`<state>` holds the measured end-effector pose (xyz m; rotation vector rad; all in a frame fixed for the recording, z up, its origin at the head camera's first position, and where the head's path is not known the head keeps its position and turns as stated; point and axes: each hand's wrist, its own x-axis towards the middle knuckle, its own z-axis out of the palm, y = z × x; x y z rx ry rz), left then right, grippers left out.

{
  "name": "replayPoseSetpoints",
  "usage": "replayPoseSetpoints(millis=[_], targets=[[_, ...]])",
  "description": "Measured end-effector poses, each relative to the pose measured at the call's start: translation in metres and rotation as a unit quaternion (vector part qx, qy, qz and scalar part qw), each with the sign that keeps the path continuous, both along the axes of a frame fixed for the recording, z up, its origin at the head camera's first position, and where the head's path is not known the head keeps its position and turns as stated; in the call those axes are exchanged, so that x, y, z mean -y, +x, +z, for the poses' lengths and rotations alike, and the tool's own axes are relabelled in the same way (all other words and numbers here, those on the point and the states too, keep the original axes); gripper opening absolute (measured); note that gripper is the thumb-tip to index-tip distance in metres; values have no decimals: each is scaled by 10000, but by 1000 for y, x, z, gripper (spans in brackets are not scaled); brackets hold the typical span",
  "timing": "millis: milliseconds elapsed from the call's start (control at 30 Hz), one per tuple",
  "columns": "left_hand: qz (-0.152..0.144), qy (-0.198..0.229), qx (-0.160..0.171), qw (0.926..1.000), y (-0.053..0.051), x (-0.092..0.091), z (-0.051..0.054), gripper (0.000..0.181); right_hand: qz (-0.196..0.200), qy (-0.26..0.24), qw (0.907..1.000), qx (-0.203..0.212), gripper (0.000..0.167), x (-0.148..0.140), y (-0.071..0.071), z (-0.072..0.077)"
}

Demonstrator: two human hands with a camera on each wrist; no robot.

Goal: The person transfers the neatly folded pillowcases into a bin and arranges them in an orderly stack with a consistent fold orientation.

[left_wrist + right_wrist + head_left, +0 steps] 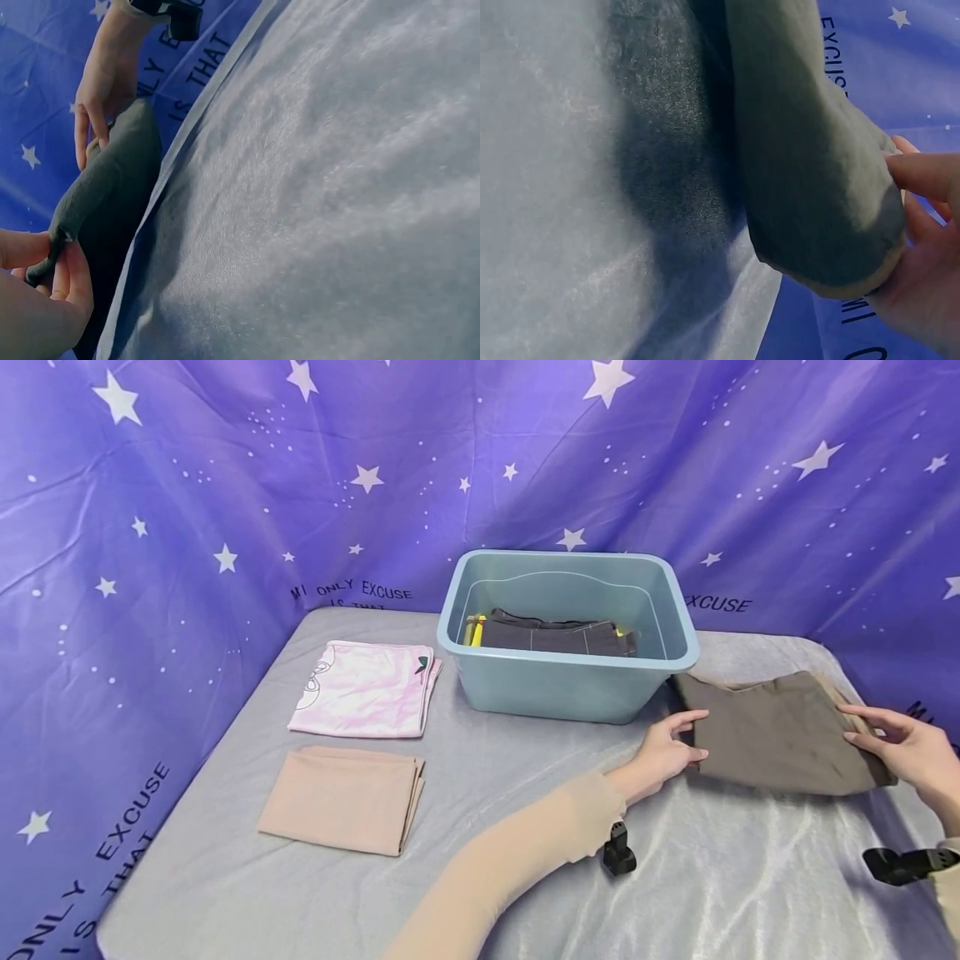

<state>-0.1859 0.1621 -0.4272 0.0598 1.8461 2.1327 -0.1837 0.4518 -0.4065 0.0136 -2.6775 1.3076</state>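
Observation:
A folded grey-brown garment point(780, 735) is held just above the right part of the table; its exact kind cannot be told. My left hand point(663, 756) pinches its left edge between thumb and fingers. At the opposite edge, my right hand point(918, 752) grips the cloth the same way. In the left wrist view the garment point(116, 169) sags between both hands. The right wrist view shows its rounded lower fold point(817, 187) and a lighter tan layer along the rim, with my thumb on the outer face.
A blue-grey plastic bin point(555, 687) stands at the back middle, holding dark folded clothing point(555, 637) and something yellow. To the left lie a folded pink-and-white garment point(367, 689) and a folded beige one point(337, 802). A purple star-printed curtain point(225, 485) surrounds the grey cloth-covered table point(247, 902).

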Motion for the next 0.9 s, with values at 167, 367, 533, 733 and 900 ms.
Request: replayPoseSetpoints(millis=[167, 367, 533, 733, 900], targets=[[-55, -91, -150, 9998, 6, 5, 3, 54, -154, 109, 9998, 41, 40, -7, 0, -6], [-223, -176, -337, 9990, 14, 12, 7, 55, 114, -259, 9994, -196, 44, -23, -1, -21], [-377, -157, -430, 9982, 23, 20, 14, 55, 369, -703, 9963, -327, 46, -16, 8, -17], [-500, -50, -464, 9977, 32, 29, 20, 53, 477, -1305, 9899, -281, 46, 6, 27, 2], [-536, -1, -565, 9970, 38, 36, 21, 54, 680, -1539, 9856, -181, 46, 14, 35, 10]])
